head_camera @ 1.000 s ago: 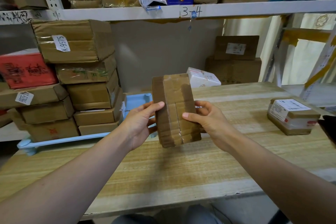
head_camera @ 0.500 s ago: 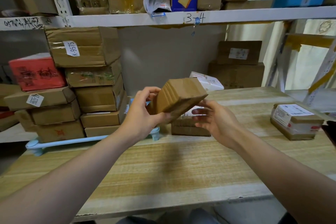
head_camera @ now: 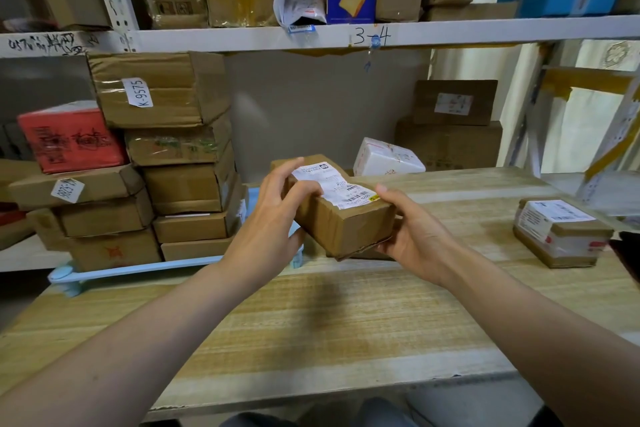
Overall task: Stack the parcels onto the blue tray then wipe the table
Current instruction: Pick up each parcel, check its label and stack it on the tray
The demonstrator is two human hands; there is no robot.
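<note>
We grip a box (head_camera: pixel 341 215) between both hands, left (head_camera: pixel 273 218) and right (head_camera: pixel 412 236), label up, ready for the stack on the blue tray (head_camera: pixel 138 269).

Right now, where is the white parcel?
In the head view, the white parcel lies at the back of the table, right of centre, just behind the held brown parcel and left of the stacked brown boxes.

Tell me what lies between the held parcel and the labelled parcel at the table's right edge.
Head view: only bare table between held parcel and labelled parcel.
</note>
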